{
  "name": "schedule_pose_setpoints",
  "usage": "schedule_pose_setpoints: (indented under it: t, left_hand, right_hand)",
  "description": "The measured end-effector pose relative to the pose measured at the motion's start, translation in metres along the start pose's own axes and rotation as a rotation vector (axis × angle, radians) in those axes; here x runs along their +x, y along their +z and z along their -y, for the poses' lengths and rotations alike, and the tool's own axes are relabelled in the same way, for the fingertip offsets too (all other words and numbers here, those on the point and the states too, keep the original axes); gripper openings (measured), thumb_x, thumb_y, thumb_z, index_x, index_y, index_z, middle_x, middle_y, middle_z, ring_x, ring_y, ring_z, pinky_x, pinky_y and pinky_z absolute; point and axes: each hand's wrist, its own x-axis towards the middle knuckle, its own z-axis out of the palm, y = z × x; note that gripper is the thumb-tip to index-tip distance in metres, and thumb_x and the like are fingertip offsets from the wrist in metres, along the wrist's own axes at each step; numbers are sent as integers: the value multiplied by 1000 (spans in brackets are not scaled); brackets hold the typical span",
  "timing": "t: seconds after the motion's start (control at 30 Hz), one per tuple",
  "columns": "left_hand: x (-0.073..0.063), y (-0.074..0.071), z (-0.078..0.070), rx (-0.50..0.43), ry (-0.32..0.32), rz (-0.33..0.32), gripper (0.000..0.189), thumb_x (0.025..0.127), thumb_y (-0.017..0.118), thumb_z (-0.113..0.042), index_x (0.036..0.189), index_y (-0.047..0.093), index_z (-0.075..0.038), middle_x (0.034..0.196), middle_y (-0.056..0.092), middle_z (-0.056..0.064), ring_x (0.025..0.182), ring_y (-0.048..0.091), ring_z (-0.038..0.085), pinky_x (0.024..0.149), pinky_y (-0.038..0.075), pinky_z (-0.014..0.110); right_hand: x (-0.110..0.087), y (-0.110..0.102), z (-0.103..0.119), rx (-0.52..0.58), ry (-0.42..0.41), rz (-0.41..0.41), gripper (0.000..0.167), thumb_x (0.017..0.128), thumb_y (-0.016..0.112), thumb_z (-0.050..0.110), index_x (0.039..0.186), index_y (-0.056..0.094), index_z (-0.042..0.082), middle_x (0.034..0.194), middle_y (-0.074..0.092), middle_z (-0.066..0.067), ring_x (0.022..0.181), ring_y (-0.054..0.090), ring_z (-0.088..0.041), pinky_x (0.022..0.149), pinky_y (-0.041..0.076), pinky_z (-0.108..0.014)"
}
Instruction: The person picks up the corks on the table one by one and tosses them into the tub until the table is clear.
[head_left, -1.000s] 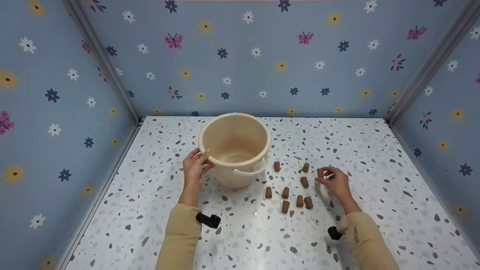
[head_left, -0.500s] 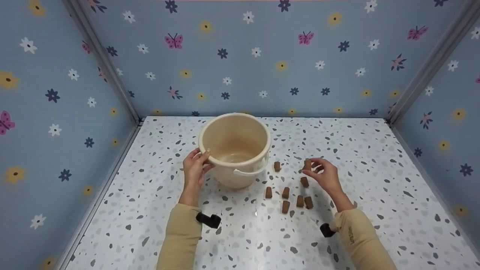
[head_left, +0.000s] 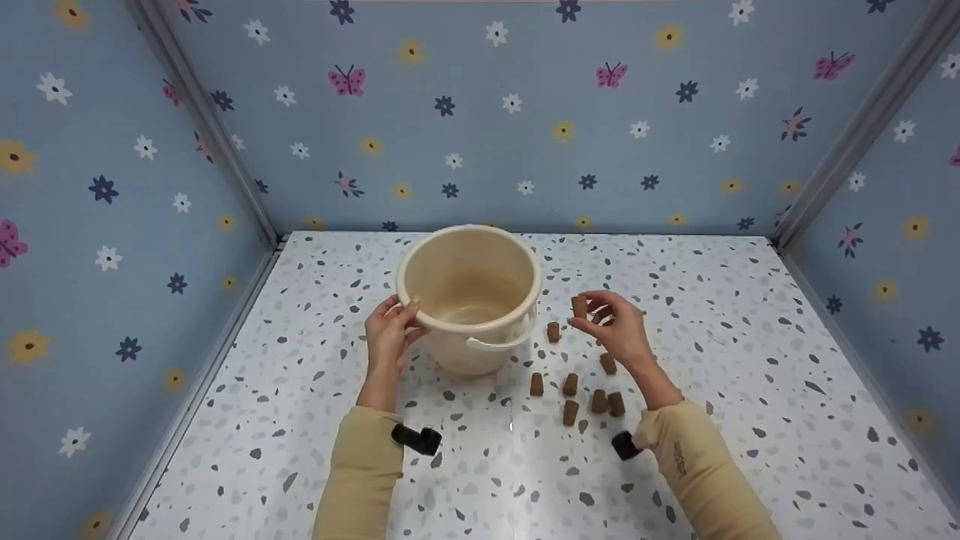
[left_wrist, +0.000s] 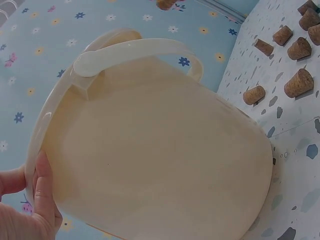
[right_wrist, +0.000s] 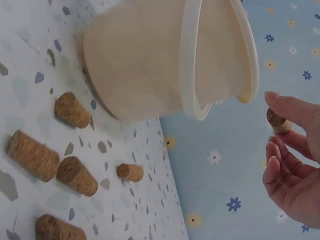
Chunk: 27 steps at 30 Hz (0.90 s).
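Observation:
A cream plastic bucket (head_left: 484,352) with a pale handle (left_wrist: 135,50) stands upright on the table, its open top facing up. My left hand (head_left: 388,337) grips the bucket's near left rim, thumb on one side and fingers on the other. My right hand (head_left: 621,330) pinches a brown cork (head_left: 579,307) between thumb and fingers, raised off the table just right of the bucket. In the right wrist view the held cork (right_wrist: 278,121) shows close to the rim. No corks appear on the visible part of the bucket's inside floor.
Several corks lie on the speckled table (head_left: 300,450) right of the bucket, including a cork (head_left: 553,332) beside its wall and a touching pair (head_left: 599,401) nearer me. Flower-patterned walls (head_left: 480,112) enclose the table at the back and both sides.
My right hand has carried the cork leftward and away from me, towards the bucket, passing over other corks. My left hand and the bucket stay in place.

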Motion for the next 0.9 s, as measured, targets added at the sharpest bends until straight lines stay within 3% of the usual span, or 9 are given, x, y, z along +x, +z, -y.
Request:
schedule_pose_setpoints:
  t: [0.27, 0.4, 0.63, 0.9]
  left_hand:
    - [1, -2, 2, -7, 5, 5, 41, 83, 60, -5, 119, 43, 4, 89, 54, 12, 58, 56, 12, 54, 52, 26]
    - [1, -2, 2, -18, 11, 17, 43, 83, 60, -4, 120, 42, 5, 86, 53, 10, 57, 56, 11, 53, 52, 26]
    - [2, -1, 3, -22, 31, 9, 35, 83, 59, -3, 115, 45, 3, 85, 55, 11, 56, 56, 13, 52, 52, 26]
    - [2, 0, 2, -7, 9, -5, 36, 84, 60, -5, 117, 46, 0, 98, 53, 18, 60, 57, 14, 55, 52, 27]
  right_hand:
    - [10, 10, 53, 59, -51, 30, 37, 72, 72, 6, 104, 59, -4, 85, 58, -18, 69, 55, -27, 58, 46, -31]
    - [18, 16, 62, 68, -74, 45, 36, 72, 73, 9, 104, 60, -3, 83, 58, -15, 68, 55, -21, 58, 46, -29]
    - [37, 33, 49, 34, -74, 71, 39, 71, 75, 16, 105, 61, 5, 84, 57, -5, 69, 54, -15, 61, 47, -28]
    - [49, 48, 61, 73, -116, 102, 38, 71, 74, 12, 105, 60, 2, 84, 58, -8, 68, 54, -15, 60, 48, -30]
